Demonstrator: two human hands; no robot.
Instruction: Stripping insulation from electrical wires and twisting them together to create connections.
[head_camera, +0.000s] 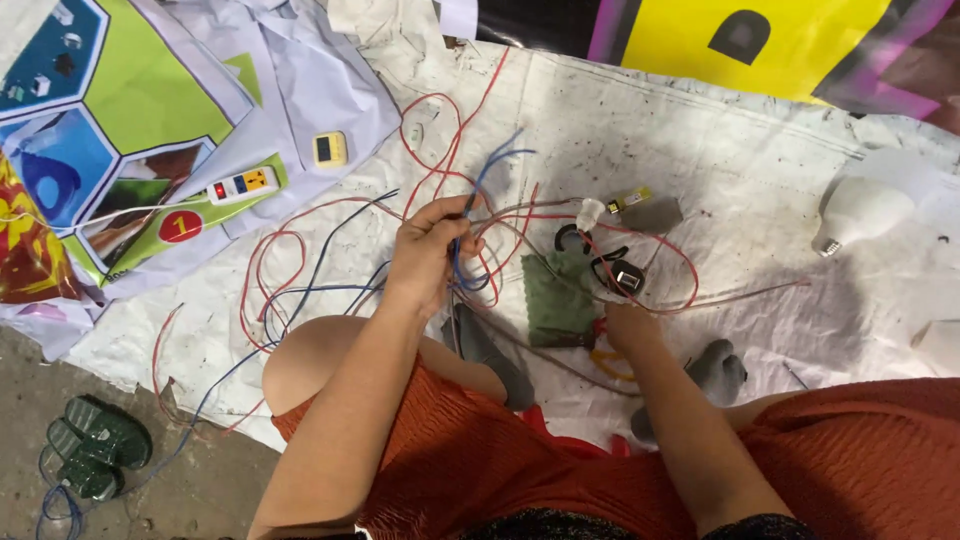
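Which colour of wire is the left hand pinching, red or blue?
The blue wire: it runs up through the left hand fingers. The red wires only loop loose on the white sheet.

A thin blue wire (478, 190) rises from the left grip (430, 250), its frayed end forking upward, the rest looping down among tangled red wires (440, 140) on a white sheet (700, 140).

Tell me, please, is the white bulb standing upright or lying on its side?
Lying on its side: the white bulb rests on the white sheet, base pointing lower left.
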